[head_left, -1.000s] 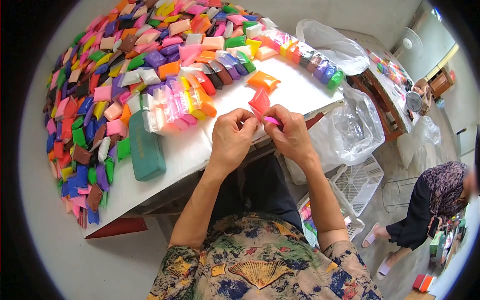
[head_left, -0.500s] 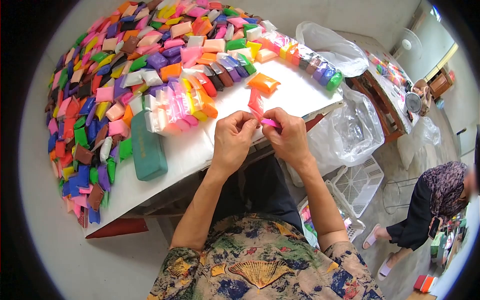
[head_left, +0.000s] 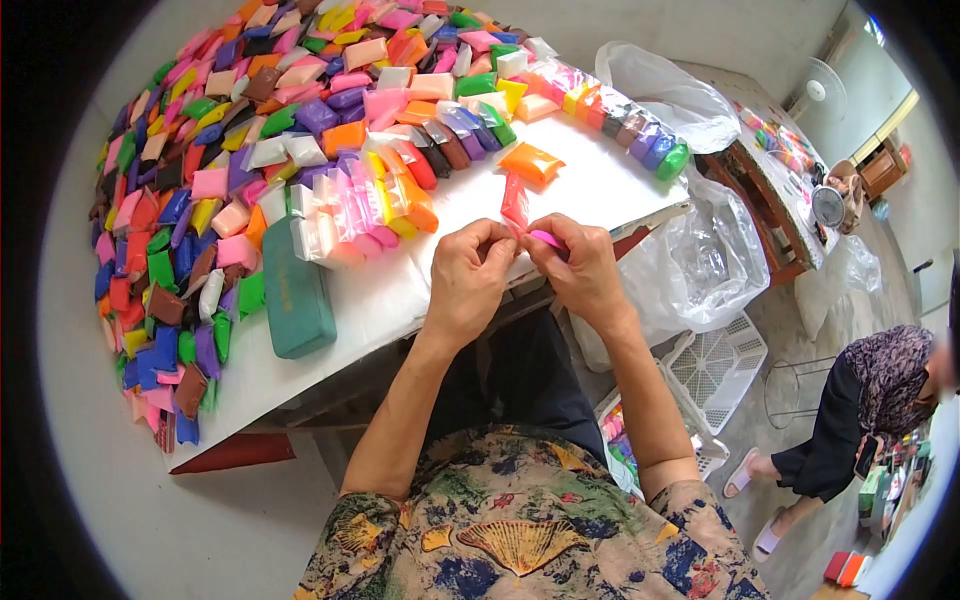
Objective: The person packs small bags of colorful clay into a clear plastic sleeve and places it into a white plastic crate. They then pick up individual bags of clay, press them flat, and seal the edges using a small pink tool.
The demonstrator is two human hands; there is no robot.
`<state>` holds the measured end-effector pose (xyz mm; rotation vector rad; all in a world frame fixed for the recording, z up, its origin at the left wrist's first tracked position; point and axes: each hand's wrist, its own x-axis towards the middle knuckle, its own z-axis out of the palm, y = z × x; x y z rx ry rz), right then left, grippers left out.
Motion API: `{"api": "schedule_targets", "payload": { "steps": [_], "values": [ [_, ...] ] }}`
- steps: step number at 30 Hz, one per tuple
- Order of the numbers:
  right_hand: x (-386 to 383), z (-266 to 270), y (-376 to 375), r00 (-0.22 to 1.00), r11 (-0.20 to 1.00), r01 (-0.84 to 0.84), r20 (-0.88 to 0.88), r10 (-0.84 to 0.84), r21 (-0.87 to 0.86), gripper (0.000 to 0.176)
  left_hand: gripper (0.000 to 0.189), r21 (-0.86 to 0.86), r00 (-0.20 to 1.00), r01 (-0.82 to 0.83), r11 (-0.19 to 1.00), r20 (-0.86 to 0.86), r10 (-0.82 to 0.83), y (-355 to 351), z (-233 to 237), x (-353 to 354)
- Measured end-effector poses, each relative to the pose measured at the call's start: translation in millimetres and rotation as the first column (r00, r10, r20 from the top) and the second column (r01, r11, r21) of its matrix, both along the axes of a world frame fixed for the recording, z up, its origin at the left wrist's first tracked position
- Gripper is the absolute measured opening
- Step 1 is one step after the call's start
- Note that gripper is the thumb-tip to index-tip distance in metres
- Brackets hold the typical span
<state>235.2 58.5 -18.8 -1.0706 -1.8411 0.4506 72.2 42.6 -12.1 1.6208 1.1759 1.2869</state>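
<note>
A red clay-like packet in clear wrapping hangs over the table edge, its near end pinched between my two hands. My left hand is closed on that end, with thumb and forefinger together. In my right hand, also closed, a small bright pink piece sticks out by the thumb; its kind I cannot make out. The fingertips of both hands nearly meet, hiding the packet's end. Just beyond lies an orange packet on the white table.
A heap of coloured packets covers the table's left and back. Beside it stand a green case and a row of packets. Right are clear plastic bags, a white basket and a person bending over.
My hands stay close together with the red packet between them. The right fingers have shifted slightly around the pink piece, and the packet has tilted a little more upright.
</note>
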Motion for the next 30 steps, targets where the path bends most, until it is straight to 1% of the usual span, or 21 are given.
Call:
{"api": "schedule_targets", "payload": {
  "steps": [3, 6, 9, 12, 15, 18, 21, 24, 27, 30],
  "values": [
    [1.4, -3.8, 1.7, 0.999, 1.0, 0.002, 0.033, -0.002, -0.002, 0.012, 0.013, -0.004, 1.0, -0.001, 1.0, 0.006, 0.001, 2.3, -5.6, -0.4],
    [0.9, -6.6, 2.5, 1.0, 1.0, 0.002, 0.017, -0.002, 0.028, 0.012, 0.014, 0.041, 1.0, -0.011, 0.999, 0.028, 0.01, 4.8, -10.0, 1.2],
    [0.1, -6.0, 0.9, 1.0, 1.0, -0.008, 0.007, 0.008, 0.019, 0.011, 0.014, 0.003, 0.999, 0.0, 1.0, -0.037, 0.0, 4.7, -6.5, -1.9],
    [-1.3, -6.6, -1.0, 0.999, 0.999, -0.018, -0.051, 0.016, -0.029, 0.01, 0.015, -0.01, 1.0, 0.02, 1.0, 0.021, -0.02, 3.3, -1.4, -1.4],
    [-2.5, -0.9, -4.9, 0.999, 0.998, -0.007, -0.048, 0.003, -0.069, 0.011, 0.015, -0.043, 1.0, 0.013, 0.999, -0.004, -0.013, 1.3, 3.8, -1.7],
    [-3.3, -0.9, -5.9, 0.998, 0.998, 0.01, -0.06, -0.013, -0.056, 0.012, 0.016, 0.0, 1.0, -0.026, 1.0, -0.012, 0.026, 2.0, 2.5, 0.5],
    [-4.3, -5.5, -5.1, 0.995, 0.998, 0.03, -0.09, -0.036, -0.064, 0.012, 0.016, -0.019, 0.999, -0.031, 0.999, -0.033, 0.031, 3.6, -1.9, 0.4],
    [-7.2, -2.6, -7.4, 0.992, 0.997, 0.042, -0.118, -0.05, -0.072, 0.011, 0.017, -0.011, 0.999, -0.032, 0.999, -0.007, 0.032, 1.1, 2.5, 2.3],
    [-8.0, -3.8, -7.2, 0.99, 0.998, 0.044, -0.13, -0.05, -0.053, 0.011, 0.018, -0.014, 0.999, -0.039, 0.999, -0.033, 0.039, 3.4, 0.2, 3.0],
    [-8.4, -5.7, -6.5, 0.988, 0.999, 0.034, -0.147, -0.039, -0.039, 0.011, 0.02, -0.001, 0.99, -0.064, 0.998, -0.125, 0.063, 4.1, 4.0, 3.6]
  ]
}}
